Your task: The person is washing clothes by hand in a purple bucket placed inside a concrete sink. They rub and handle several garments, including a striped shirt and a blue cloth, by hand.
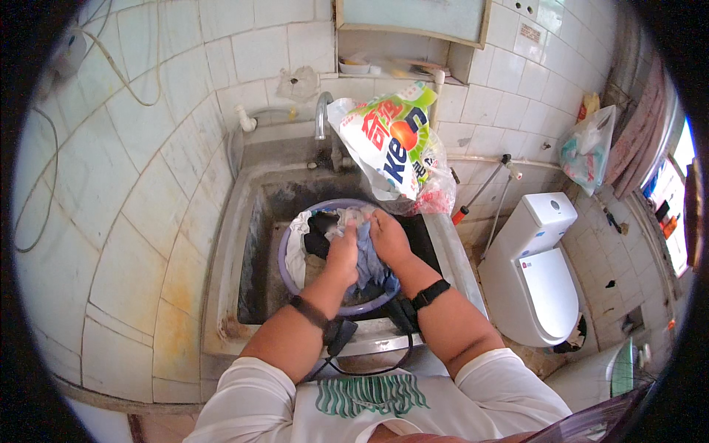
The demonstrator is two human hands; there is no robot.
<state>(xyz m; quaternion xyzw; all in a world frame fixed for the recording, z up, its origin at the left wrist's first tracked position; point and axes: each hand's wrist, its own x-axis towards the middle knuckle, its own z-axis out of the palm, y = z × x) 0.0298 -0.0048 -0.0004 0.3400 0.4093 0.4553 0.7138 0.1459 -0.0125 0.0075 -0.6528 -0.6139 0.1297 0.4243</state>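
Observation:
A round purple plastic basin (283,260) sits in a deep stone sink (221,277). Cloths fill it: a white cloth (297,252) at the left, a black cloth (317,238) near it, and a blue-grey cloth (366,260) between my hands. My left hand (344,249) and my right hand (388,235) both grip the upper part of the blue-grey cloth over the basin. The fingertips are partly hidden by the cloth and the hands. Each wrist wears a black strap, with a black device and cable beneath the forearms.
A printed detergent bag (393,144) stands at the sink's back right corner, beside a clear plastic bag (437,191). The metal faucet (322,113) rises behind the sink. Tiled wall bounds the left. A white toilet (532,277) and a rod with an orange grip (460,215) are at the right.

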